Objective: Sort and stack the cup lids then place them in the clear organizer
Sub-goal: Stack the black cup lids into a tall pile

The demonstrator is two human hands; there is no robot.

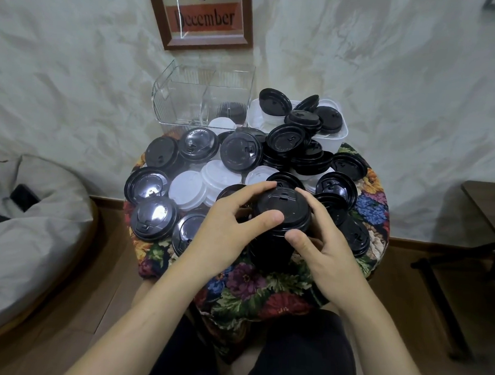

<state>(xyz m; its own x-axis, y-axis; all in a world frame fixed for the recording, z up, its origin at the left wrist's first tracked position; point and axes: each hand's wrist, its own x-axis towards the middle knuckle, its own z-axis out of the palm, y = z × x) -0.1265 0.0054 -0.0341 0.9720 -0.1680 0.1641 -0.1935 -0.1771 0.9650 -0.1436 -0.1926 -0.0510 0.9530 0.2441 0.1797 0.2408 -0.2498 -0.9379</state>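
Both hands are on the stack of black lids (282, 215). It sits on the near side of the clear organizer (188, 98), well apart from it, with a whole mess of loose lids in between. The left hand (224, 229) has its fingers curled over the far rim and its thumb on the top lid. The right hand (323, 248) wraps the other side, thumb against the near edge. Looks to me like the squaring-up step, getting the lids nested before the stack goes anywhere.

Tips, imo:
- **Squaring:** squeeze from the sides, not down on the dome, and turn the stack a bit so the rims seat flush. One crooked lid and the whole column leans.
- **Sorting:** black only here. The white lids (187, 190) nearer the organizer want their own pile.
- **Carrying:** hold low with one hand, cap the top with the other, and go over the loose black lids (241, 152), not through them.
- **Placing:** there seems to be a dark stack (230, 109) inside the organizer already, though I can't tell which compartment.
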